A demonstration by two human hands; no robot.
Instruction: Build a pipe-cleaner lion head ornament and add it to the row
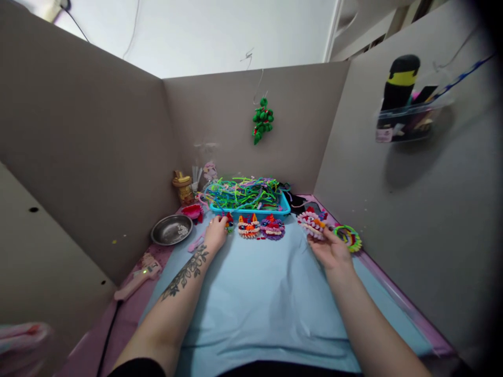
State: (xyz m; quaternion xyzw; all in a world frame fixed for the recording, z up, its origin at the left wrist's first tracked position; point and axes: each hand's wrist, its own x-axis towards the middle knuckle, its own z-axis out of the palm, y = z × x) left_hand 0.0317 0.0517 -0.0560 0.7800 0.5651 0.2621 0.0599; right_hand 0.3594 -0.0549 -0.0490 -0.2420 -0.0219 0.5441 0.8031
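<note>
My right hand (332, 251) is closed on a pink lion-like head made of fuzzy pipe cleaners (311, 224), held just above the blue cloth. Out to the left, my left hand (217, 233) has its fingers bent round a green and red pipe-cleaner head (229, 224), which they partly hide. Between the hands two similar heads lie side by side: an orange and white one (249, 227) and a purple one (272, 228). Right behind them stands a blue tray (251, 213) heaped with green and coloured pipe cleaners (247, 193).
A metal bowl (172, 230) with small white pieces stands at left, a pink glue gun (139, 277) nearer me. Green-yellow rings (349, 239) lie beyond my right hand. Grey panels enclose three sides; a green ornament (262, 120) and a clear holder (404, 123) hang there.
</note>
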